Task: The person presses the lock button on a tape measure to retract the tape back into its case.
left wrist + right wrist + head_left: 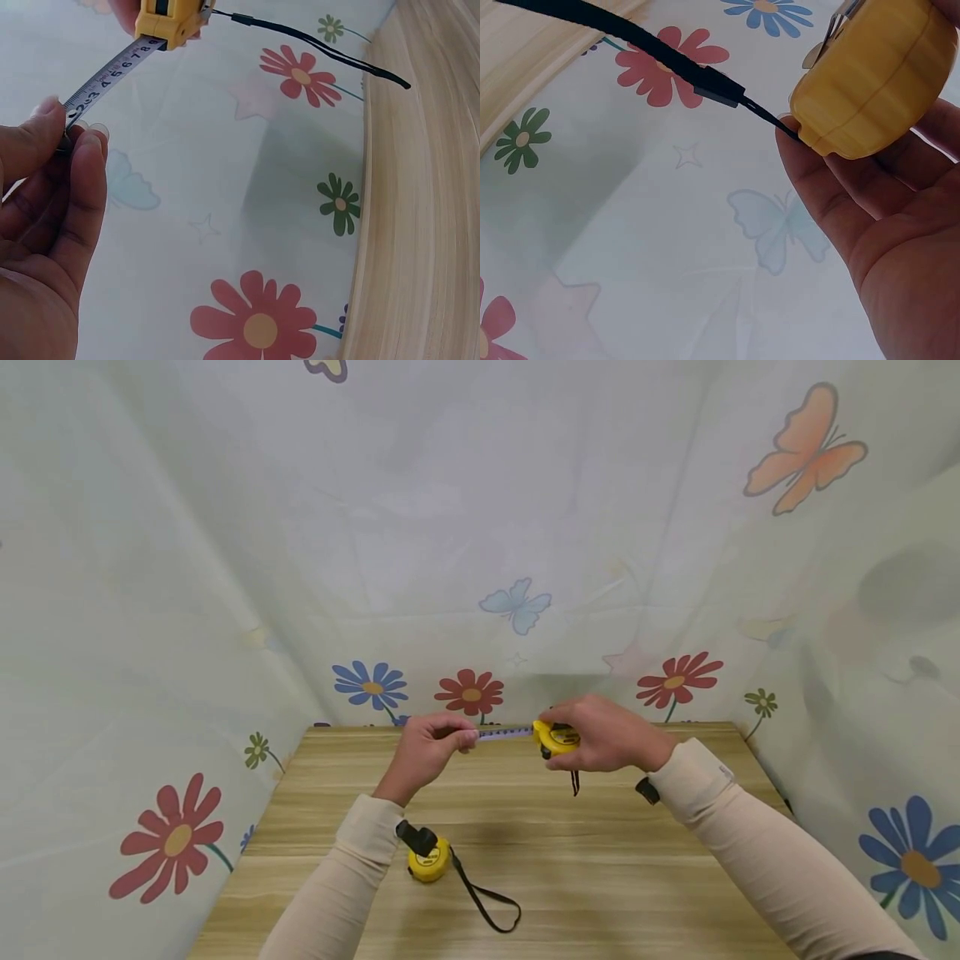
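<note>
Above the far part of the table, my right hand [603,733] grips a yellow tape measure [558,738] by its case. A short length of white blade [507,733] with dark numbers runs out of it to the left. My left hand [429,750] pinches the blade's end between thumb and fingers; the left wrist view shows the thumb [37,135] at the lowest numbers. In the right wrist view the yellow case [877,82] lies in the curled fingers, its black strap [652,49] hanging off. A second yellow tape measure [429,863] lies on the table beside my left wrist.
The wood-grain table [600,877] spans the lower middle. The second tape measure's black wrist strap [491,902] lies looped on it. A pale curtain [480,510] printed with flowers and butterflies stands behind the table and along both sides.
</note>
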Available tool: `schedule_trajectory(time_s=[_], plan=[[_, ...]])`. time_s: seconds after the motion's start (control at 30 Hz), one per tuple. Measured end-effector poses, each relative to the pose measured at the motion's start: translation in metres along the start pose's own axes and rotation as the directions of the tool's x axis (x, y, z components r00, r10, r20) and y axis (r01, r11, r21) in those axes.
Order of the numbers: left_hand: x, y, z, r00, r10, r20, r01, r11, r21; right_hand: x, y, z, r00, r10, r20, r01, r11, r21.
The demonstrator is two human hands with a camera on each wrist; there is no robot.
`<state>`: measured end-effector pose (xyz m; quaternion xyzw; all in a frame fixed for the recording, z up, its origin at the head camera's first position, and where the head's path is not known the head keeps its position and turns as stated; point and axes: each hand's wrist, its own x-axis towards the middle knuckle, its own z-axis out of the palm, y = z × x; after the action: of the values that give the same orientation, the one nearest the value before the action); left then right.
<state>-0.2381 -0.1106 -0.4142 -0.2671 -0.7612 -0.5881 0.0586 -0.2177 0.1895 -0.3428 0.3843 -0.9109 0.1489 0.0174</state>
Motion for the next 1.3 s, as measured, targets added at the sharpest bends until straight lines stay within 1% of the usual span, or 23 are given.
schedule_trajectory(time_s=[0.33,0.63,0.73,0.9,1.07,1.3], plan=[[0.0001,0.0011,0.0029,1.0,0.007,0.003,-0.007,1.0,-0.003,0.0012,-0.0027,0.0003,1.0,0.004,-0.001,-0.004,1.0,-0.021],[-0.0004,0.0003,0.0035,1.0,0.007,-0.001,-0.007,1.0,0.003,0.0002,-0.0013,0.0017,1.0,-0.006,-0.011,0.006,1.0,-0.015],[-0.0003,0.0004,0.0042,1.0,0.002,-0.003,-0.002,1.0,0.002,0.0004,-0.0019,0.0017,1.0,0.002,-0.007,-0.002,1.0,-0.008],[-0.0003,0.003,0.0053,1.0,-0.002,-0.005,0.002,1.0,0.009,0.0004,-0.0038,0.0005,1.0,0.001,-0.007,-0.001,1.0,0.001],[-0.0003,0.0039,0.0053,1.0,0.008,-0.008,-0.008,1.0,0.016,0.0006,-0.0042,-0.0005,1.0,-0.006,-0.009,0.006,1.0,0.005],[-0.0002,0.004,0.0055,1.0,0.012,-0.003,-0.012,1.0,-0.001,0.001,-0.0045,-0.0001,1.0,0.004,-0.004,-0.003,1.0,0.013]])
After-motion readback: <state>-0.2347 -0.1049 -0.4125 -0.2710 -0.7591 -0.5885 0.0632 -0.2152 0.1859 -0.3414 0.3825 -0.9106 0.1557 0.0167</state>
